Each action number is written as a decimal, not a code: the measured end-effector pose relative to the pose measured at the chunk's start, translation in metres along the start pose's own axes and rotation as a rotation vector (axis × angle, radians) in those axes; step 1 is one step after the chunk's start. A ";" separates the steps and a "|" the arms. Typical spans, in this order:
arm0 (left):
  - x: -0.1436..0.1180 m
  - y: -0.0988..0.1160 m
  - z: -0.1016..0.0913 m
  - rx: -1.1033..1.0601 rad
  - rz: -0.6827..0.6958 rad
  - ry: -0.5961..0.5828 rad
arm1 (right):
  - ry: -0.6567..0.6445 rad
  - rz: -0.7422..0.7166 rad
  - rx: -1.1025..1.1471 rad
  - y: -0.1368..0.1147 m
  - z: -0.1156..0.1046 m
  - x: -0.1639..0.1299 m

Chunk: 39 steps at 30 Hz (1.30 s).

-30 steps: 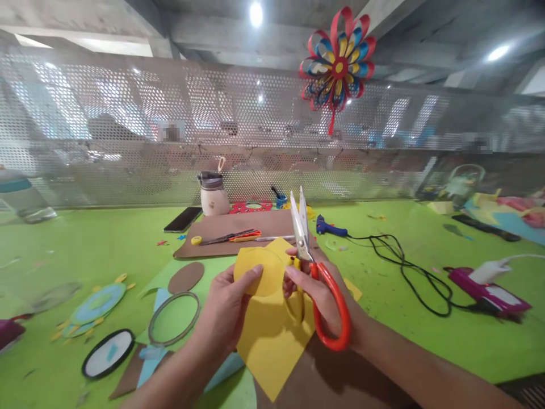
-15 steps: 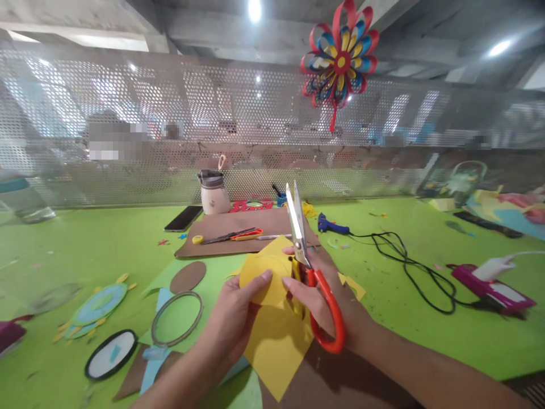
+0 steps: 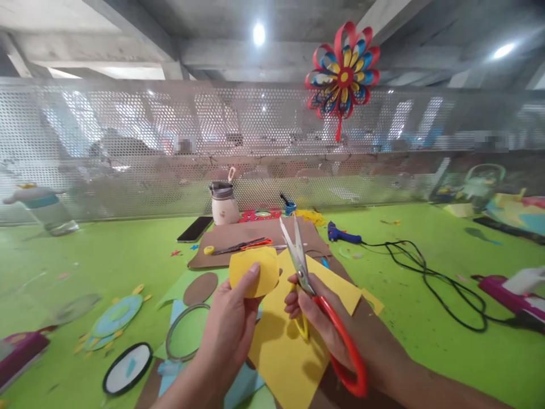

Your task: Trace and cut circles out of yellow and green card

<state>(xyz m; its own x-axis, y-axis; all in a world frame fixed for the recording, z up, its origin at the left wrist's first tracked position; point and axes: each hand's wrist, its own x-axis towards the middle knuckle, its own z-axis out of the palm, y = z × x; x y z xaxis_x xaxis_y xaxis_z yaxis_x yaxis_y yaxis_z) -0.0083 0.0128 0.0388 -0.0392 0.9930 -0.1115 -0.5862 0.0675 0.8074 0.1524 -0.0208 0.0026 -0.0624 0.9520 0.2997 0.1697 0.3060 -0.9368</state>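
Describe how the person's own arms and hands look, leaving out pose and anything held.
Both forearms are bare as far as the bottom frame edge, with no sleeve or cuff showing. The left hand and right hand wear no gloves. No watch, bracelet or ring is visible. The nails that show look short and unpainted.

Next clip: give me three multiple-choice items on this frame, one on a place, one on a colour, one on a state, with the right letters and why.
1. Where is the paper pinwheel?
A. on the table
B. hanging on the mesh screen
C. in the left hand

2. What colour are the scissors' handles?
A. red
B. blue
C. black

3. How is the yellow cut-out in the left hand?
A. lying flat on the table
B. lifted, apart from the yellow sheet
C. between the blades

Answers: B, it hangs high against the mesh; A, red loops around the right hand; B, held up alone.
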 end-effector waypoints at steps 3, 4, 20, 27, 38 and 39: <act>-0.005 0.001 0.003 -0.039 0.018 0.010 | -0.051 0.006 -0.101 -0.016 -0.004 -0.004; -0.007 0.001 0.004 -0.047 0.021 0.005 | -0.070 0.014 -0.113 -0.022 -0.005 -0.004; -0.024 0.006 0.026 -0.060 0.008 -0.099 | -0.174 -0.063 -0.079 -0.040 -0.008 -0.018; -0.026 -0.002 0.018 -0.039 -0.025 -0.074 | -0.141 0.036 -0.012 -0.033 -0.001 -0.022; -0.030 -0.002 0.019 -0.065 -0.003 -0.100 | -0.123 -0.114 -0.084 -0.032 0.009 -0.017; -0.030 -0.002 0.019 -0.069 -0.002 -0.105 | -0.128 -0.107 -0.091 -0.032 0.010 -0.017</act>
<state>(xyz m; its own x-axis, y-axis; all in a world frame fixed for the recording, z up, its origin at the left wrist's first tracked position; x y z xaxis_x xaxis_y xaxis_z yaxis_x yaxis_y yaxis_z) 0.0090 -0.0157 0.0514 0.0451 0.9978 -0.0485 -0.6410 0.0661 0.7647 0.1386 -0.0470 0.0263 -0.2086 0.9069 0.3660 0.2431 0.4105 -0.8788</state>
